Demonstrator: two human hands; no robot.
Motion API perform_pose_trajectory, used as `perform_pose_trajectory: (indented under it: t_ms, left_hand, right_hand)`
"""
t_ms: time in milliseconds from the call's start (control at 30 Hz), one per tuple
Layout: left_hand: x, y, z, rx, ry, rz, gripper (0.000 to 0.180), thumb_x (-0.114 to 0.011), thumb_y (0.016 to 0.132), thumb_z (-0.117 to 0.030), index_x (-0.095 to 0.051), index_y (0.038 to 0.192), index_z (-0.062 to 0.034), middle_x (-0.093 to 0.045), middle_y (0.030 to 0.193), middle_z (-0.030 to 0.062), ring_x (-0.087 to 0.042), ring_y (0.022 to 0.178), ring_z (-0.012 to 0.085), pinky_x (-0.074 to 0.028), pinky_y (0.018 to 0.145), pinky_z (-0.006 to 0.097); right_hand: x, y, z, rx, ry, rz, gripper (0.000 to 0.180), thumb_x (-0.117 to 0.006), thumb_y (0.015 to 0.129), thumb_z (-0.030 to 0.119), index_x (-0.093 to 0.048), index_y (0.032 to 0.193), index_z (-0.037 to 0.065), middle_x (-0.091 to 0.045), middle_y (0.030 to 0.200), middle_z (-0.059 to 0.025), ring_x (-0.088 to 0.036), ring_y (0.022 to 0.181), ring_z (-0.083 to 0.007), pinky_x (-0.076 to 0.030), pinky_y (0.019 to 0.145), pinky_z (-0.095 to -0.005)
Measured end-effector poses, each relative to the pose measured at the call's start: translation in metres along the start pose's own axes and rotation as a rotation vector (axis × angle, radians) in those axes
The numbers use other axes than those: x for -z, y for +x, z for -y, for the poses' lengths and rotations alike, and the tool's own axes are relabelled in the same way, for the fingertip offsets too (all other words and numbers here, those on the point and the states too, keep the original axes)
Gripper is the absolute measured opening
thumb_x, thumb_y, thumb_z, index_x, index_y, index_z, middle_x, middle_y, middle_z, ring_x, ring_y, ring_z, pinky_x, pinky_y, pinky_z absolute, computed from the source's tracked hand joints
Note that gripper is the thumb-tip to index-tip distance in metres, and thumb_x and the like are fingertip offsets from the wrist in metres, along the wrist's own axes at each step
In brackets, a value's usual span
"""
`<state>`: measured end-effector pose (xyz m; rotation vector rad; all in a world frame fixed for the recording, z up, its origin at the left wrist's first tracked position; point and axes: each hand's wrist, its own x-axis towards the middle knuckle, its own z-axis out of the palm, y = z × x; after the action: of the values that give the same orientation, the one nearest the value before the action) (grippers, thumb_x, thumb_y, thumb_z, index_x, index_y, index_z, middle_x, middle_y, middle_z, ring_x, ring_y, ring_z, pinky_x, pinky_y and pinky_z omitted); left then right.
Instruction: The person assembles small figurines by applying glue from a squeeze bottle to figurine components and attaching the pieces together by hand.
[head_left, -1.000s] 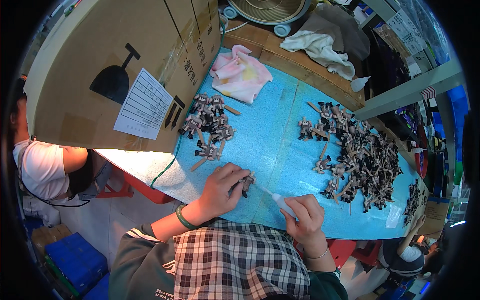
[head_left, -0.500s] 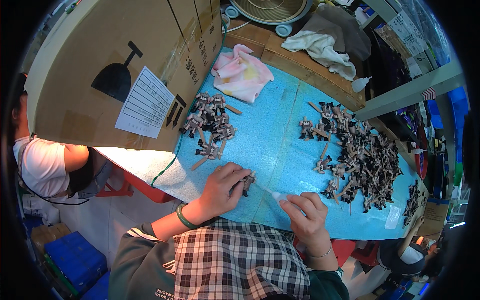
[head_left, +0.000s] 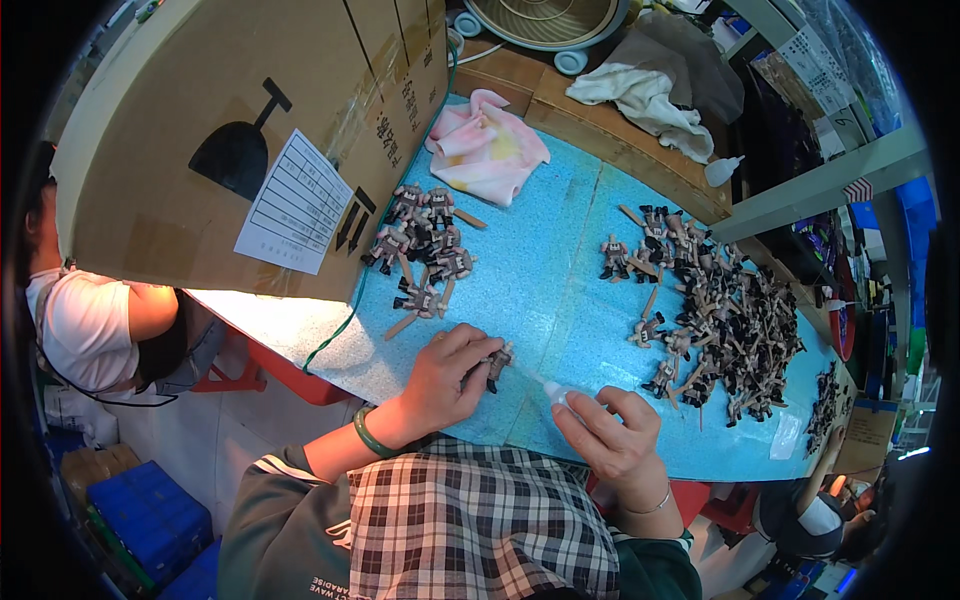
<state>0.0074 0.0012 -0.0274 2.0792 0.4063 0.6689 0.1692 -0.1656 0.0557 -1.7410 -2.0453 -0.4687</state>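
Observation:
Between the fingertips of my left hand [head_left: 447,378] is a small grey and beige toy figure [head_left: 501,366], partly hidden by the fingers. My right hand [head_left: 612,432] pinches a small white squeeze bottle [head_left: 556,393]. Its thin nozzle points left toward the figure; whether the tip touches it is too fine to tell. Beyond my left hand lies a small group of similar figures [head_left: 421,298], with flat brown sticks among them. A much larger heap of figures [head_left: 712,315] spreads to the right of my right hand.
A big cardboard box [head_left: 130,190] stands at the left, a green cord along its edge. A pink cloth [head_left: 487,150] lies at the back of the blue tabletop [head_left: 555,240]. Another white bottle [head_left: 722,170] rests on the ledge near a metal post [head_left: 830,178]. Other people sit at both sides.
My right hand has shifted slightly, its fingers now bent differently round the bottle, which has moved a little left. My left hand still holds the figure in nearly the same place.

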Motion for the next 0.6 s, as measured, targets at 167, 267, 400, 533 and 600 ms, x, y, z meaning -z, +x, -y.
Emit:
perform_pose_trajectory:
  t_ms: [167,267,400,533,600]
  left_hand:
    - [-0.0009,-0.0011,0.0015,-0.005,0.005,-0.002,0.036,-0.061,0.071,0.004,-0.064,0.106,-0.0006,-0.06,0.093,0.0123,-0.059,0.08,0.0281,-0.047,0.071,0.035]
    - [-0.0005,-0.001,0.0005,0.006,0.006,0.0,0.035,-0.061,0.071,0.004,-0.064,0.105,-0.0007,-0.06,0.093,0.0124,-0.059,0.08,0.0281,-0.047,0.071,0.035]
    - [-0.0006,-0.0011,0.0005,0.014,0.005,0.001,0.035,-0.061,0.071,0.004,-0.064,0.105,-0.0004,-0.06,0.093,0.0124,-0.059,0.08,0.0279,-0.047,0.071,0.035]
    - [-0.0003,-0.0008,0.0003,0.017,0.008,0.003,0.034,-0.061,0.071,0.004,-0.065,0.104,-0.0002,-0.06,0.093,0.0127,-0.059,0.08,0.0279,-0.047,0.071,0.035]
    - [0.0002,-0.0002,-0.0003,0.015,0.008,0.004,0.034,-0.061,0.071,0.005,-0.065,0.104,-0.0002,-0.06,0.093,0.0127,-0.059,0.08,0.0279,-0.047,0.071,0.035]
  right_hand:
    - [0.0015,0.0036,0.0016,0.021,-0.013,0.017,0.022,-0.069,0.063,0.013,-0.07,0.086,0.014,-0.064,0.092,0.0022,-0.055,0.073,-0.016,-0.038,0.052,-0.0237]
    - [0.0021,0.0045,0.0019,0.028,-0.014,0.031,0.02,-0.07,0.065,0.013,-0.07,0.085,0.014,-0.064,0.093,0.0022,-0.055,0.073,-0.0159,-0.038,0.052,-0.0238]
    - [0.0008,0.0038,0.0012,0.033,-0.011,0.025,0.019,-0.07,0.065,0.013,-0.07,0.085,0.014,-0.064,0.093,0.0021,-0.055,0.073,-0.0161,-0.038,0.052,-0.0237]
    - [-0.001,0.0026,0.0002,0.03,-0.008,0.014,0.02,-0.07,0.065,0.012,-0.07,0.085,0.014,-0.064,0.093,0.002,-0.055,0.073,-0.0162,-0.038,0.052,-0.0235]
    - [-0.0009,0.0022,-0.0004,0.03,-0.015,0.017,0.021,-0.069,0.064,0.012,-0.07,0.086,0.014,-0.064,0.093,0.0017,-0.055,0.075,-0.0165,-0.039,0.052,-0.0233]
